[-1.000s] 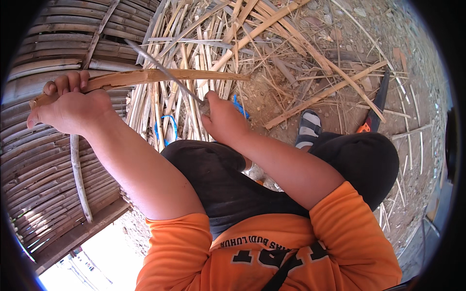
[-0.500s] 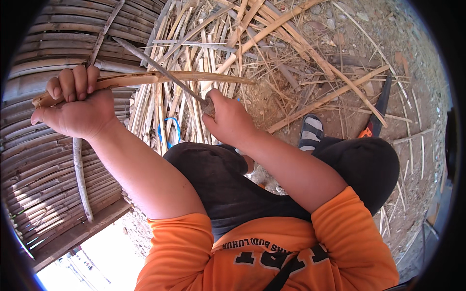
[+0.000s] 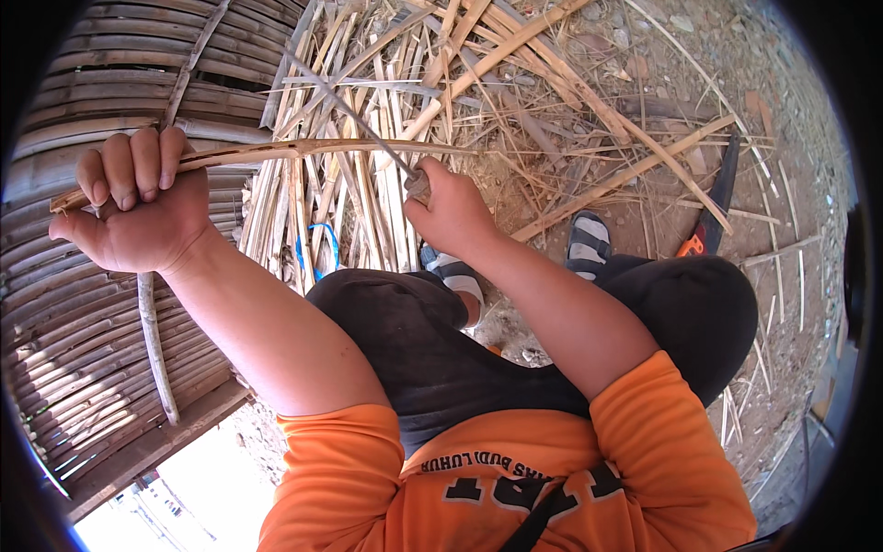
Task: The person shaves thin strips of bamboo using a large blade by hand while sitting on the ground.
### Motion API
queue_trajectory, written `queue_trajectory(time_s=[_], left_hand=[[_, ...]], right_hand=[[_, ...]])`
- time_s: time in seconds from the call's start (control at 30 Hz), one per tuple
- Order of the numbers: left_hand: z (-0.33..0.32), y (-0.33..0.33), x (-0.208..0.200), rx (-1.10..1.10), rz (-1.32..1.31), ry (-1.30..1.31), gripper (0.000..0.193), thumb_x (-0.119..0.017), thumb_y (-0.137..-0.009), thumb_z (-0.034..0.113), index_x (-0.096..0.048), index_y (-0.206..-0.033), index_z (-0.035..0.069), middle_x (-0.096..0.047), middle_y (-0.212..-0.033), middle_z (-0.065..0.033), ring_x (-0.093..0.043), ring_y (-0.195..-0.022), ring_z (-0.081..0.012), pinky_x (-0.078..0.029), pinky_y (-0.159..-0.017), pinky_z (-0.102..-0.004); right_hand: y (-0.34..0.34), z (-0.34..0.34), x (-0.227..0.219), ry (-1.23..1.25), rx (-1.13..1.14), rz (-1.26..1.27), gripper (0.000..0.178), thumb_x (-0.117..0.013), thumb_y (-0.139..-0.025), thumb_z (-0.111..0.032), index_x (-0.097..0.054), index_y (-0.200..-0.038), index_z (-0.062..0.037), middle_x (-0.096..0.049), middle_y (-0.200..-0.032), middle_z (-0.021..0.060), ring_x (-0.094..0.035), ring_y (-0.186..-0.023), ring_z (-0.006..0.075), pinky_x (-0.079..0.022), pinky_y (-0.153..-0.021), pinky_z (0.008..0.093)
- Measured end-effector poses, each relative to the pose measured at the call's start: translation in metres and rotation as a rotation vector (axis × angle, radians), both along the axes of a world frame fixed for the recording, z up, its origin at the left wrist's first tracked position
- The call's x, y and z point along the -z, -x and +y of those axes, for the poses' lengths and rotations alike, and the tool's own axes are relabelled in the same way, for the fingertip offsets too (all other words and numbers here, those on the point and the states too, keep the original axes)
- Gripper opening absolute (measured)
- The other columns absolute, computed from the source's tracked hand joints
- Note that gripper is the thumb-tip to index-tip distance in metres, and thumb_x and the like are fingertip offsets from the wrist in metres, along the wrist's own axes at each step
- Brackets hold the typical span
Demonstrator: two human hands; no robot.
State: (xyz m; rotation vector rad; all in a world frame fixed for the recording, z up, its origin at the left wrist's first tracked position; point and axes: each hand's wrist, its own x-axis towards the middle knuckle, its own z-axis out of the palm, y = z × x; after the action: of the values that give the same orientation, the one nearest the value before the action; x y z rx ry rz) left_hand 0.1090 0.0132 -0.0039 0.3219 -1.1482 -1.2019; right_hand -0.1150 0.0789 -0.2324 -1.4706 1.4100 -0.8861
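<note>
A long, slightly bowed bamboo strip (image 3: 317,146) stretches left to right in front of me. My left hand (image 3: 138,202) is closed round its left end, palm turned up. In my right hand (image 3: 451,207) is the handle of a long, thin-bladed knife (image 3: 354,115), pointing up and left. Its blade crosses the bamboo strip right of the strip's middle. From this angle I cannot tell whether the edge is biting into the bamboo or only lying on it. The strip's far right end is not held.
A pile of split bamboo strips (image 3: 354,212) covers the ground ahead, with a blue tie (image 3: 300,248) on it. A bamboo slat wall (image 3: 92,313) stands close on my left. A handsaw (image 3: 716,207) lies to the right, near my sandalled foot (image 3: 587,247).
My right hand and the knife have shifted right along the bamboo strip. My left hand has moved slightly left and still grips the strip, which now appears narrower, more edge-on.
</note>
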Motion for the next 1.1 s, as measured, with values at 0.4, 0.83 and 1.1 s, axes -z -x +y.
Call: queue_trajectory(time_s=[0.4, 0.83, 1.1], left_hand=[[0.002, 0.001, 0.000, -0.035, -0.008, 0.008, 0.066, -0.050, -0.085, 0.081, -0.047, -0.069, 0.018, -0.033, -0.057, 0.0064, -0.028, -0.052, -0.0107, -0.026, -0.052, -0.0265], [0.001, 0.026, -0.002, -0.660, -0.006, -0.039, 0.074, -0.017, -0.096, 0.079, -0.045, -0.080, 0.013, -0.033, -0.062, 0.0020, -0.028, -0.055, -0.0124, -0.026, -0.054, -0.0260], [0.009, 0.037, -0.001, -0.740, 0.030, -0.075, 0.069, -0.017, -0.100, 0.073, -0.043, -0.082, 0.012, -0.037, -0.067, 0.0012, -0.031, -0.057, -0.0128, -0.029, -0.056, -0.0282]], right_hand=[[0.061, 0.031, 0.128, -0.429, 0.081, 0.288, 0.043, -0.067, -0.083, -0.018, -0.059, -0.120, 0.0016, -0.069, -0.106, 0.0286, -0.068, -0.103, 0.0420, -0.053, -0.090, 0.0488], [-0.009, 0.026, 0.019, -0.048, 0.007, -0.025, 0.039, -0.067, -0.082, -0.016, -0.058, -0.116, 0.0012, -0.069, -0.086, 0.0274, -0.068, -0.085, 0.0458, -0.055, -0.075, 0.0504], [-0.037, 0.022, -0.047, 0.252, -0.044, -0.155, 0.031, -0.068, -0.085, -0.012, -0.056, -0.110, 0.0013, -0.067, -0.078, 0.0210, -0.069, -0.072, 0.0380, -0.052, -0.067, 0.0421]])
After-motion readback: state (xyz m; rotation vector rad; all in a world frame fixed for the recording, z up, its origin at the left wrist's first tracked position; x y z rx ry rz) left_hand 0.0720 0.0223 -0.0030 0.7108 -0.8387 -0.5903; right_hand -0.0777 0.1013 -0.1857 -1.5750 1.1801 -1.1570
